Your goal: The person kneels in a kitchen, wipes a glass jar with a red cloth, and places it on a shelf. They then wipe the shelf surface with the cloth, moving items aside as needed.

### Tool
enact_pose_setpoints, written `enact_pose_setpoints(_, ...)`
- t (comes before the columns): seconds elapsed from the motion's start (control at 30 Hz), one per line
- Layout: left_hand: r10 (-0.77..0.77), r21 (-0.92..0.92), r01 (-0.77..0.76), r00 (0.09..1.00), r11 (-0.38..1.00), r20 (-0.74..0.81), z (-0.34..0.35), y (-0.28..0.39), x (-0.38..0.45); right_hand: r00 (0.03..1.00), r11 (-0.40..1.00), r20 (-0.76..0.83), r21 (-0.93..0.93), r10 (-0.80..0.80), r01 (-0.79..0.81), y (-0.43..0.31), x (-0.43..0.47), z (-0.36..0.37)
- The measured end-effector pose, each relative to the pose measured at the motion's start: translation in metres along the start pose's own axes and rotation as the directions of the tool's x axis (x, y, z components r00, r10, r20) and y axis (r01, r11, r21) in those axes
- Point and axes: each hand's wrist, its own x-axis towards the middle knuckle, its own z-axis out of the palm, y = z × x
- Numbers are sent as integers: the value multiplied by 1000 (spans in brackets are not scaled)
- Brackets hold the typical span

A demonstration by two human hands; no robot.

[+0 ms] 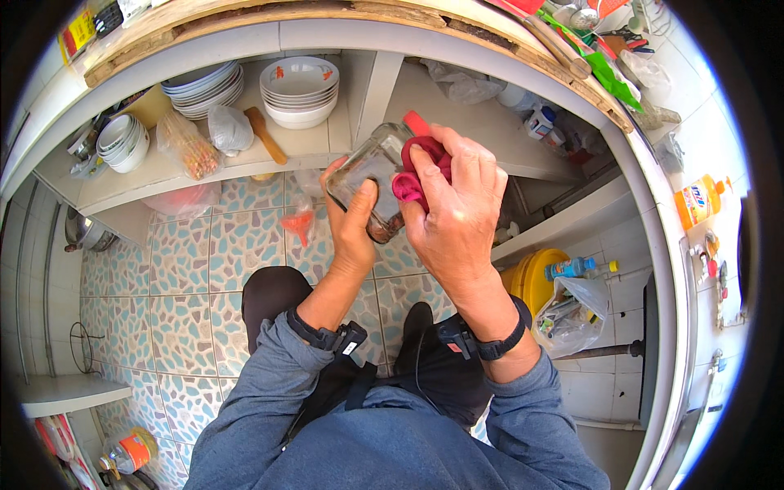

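Note:
My left hand [352,214] grips a clear glass jar [383,156] from the side, the thumb pressed along its near face. The jar is tilted and held above the floor, with a red lid or band [417,123] at its upper right end. A crumpled dark red cloth [422,171] is pinched in my right hand [462,190] and lies against the jar's right side. My fingers and the cloth hide that side of the jar. Some brownish matter shows through the lower glass; whether it is inside or on the surface I cannot tell.
Ahead, a low shelf [245,160] bears stacked bowls [300,98], plates [205,92], bagged chopsticks [193,147] and a wooden spatula [265,136]. An orange funnel [298,225] is on the tiled floor. At right are a yellow bucket [539,269] and a plastic bag [569,318]; an oil bottle [130,452] stands lower left.

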Motion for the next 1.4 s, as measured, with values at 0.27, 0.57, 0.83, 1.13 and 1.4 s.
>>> enact_pose_setpoints(0.27, 61, 149, -69, 996, 986, 59, 3, 4, -6, 993, 983, 82, -166, 87, -73, -7, 25, 14)
enact_pose_setpoints(0.57, 119, 260, -121, 993, 958, 23, 9, 2, -11, 938, 925, 235, -342, 255, -165, -3, 49, 32)
enact_pose_setpoints(0.83, -155, -129, 142, 983, 981, -97, -12, -6, 12, 982, 949, 69, -280, 173, -148, -15, 3, 27)
enact_pose_setpoints(1.13, -338, -300, 325, 941, 897, 9, 2, 15, 3, 967, 974, -119, 34, 224, -222, 9, -42, 15)
enact_pose_setpoints(1.4, -411, -418, 431, 901, 800, 141, -1, 17, 5, 545, 61, 380, 778, 747, -626, 54, -77, 25)
